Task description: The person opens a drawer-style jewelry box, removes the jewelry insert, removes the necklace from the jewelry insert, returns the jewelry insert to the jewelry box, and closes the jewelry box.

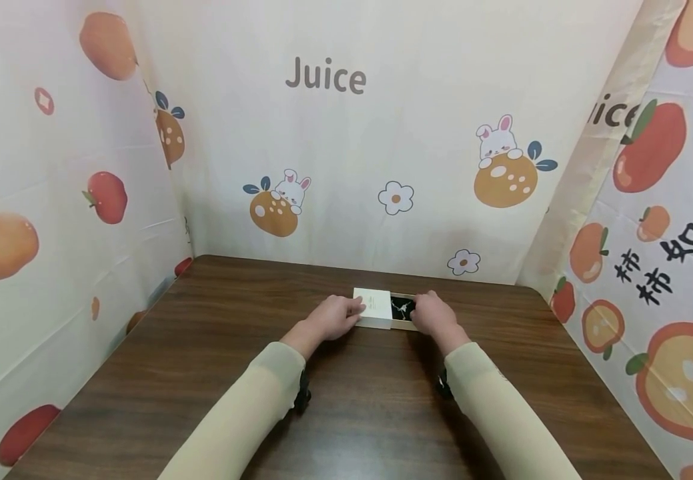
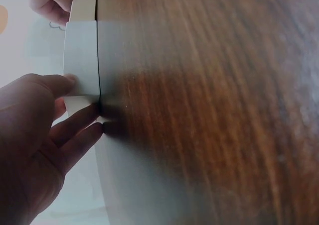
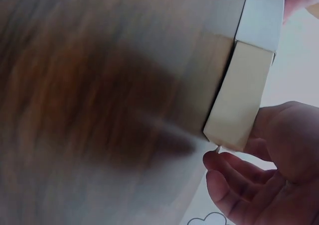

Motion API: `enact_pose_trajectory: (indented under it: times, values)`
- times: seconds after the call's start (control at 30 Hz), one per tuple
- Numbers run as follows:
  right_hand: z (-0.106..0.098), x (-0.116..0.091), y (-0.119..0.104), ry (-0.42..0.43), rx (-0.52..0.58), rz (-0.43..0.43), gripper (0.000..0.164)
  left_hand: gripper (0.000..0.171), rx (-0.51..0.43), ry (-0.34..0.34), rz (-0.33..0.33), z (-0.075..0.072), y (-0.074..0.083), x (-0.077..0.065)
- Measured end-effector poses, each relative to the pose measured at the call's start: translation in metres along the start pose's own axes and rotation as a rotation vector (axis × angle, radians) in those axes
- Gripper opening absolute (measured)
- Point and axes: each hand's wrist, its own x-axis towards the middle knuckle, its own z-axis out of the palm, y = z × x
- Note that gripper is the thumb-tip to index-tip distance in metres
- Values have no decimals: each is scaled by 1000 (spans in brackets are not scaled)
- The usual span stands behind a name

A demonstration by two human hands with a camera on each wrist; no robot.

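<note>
A white box sleeve (image 1: pixel 377 311) with small print on top lies on the table, its inner tray (image 3: pixel 240 93) sliding partway out to the right. Inside the tray shows a black insert (image 1: pixel 401 308) bearing a thin silvery line, perhaps a chain. My left hand (image 1: pixel 335 317) grips the sleeve's left end, thumb along its front side and fingers at the end face. At the tray's outer end, my right hand (image 1: pixel 435 315) holds on, thumb over the end wall and fingertips beside a small pale tab below it. That hand covers part of the insert.
The dark wood table (image 1: pixel 358 413) stretches around the box, with its rear edge close behind. Patterned curtains (image 1: pixel 346 147) with fruit and rabbit prints hang at the back and both sides.
</note>
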Motion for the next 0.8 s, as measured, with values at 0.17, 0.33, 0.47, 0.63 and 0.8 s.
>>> enact_pose_trajectory:
  times: [0.17,0.33,0.47,0.63,0.8]
  values:
    - [4,1,-4,16,-11,41,35,43,5,-6,2,0,0,0]
    - [5,2,-6,25,15,84,32,44,13,-5,-3,0,0,1]
    - [4,0,-6,45,49,101,33,44,8,-6,-7,1,-1,2]
    - [3,-1,-4,88,67,87,34,44,4,-9,-8,1,-1,1]
    - [2,-1,0,127,90,67,29,46,6,-9,-6,0,-1,1]
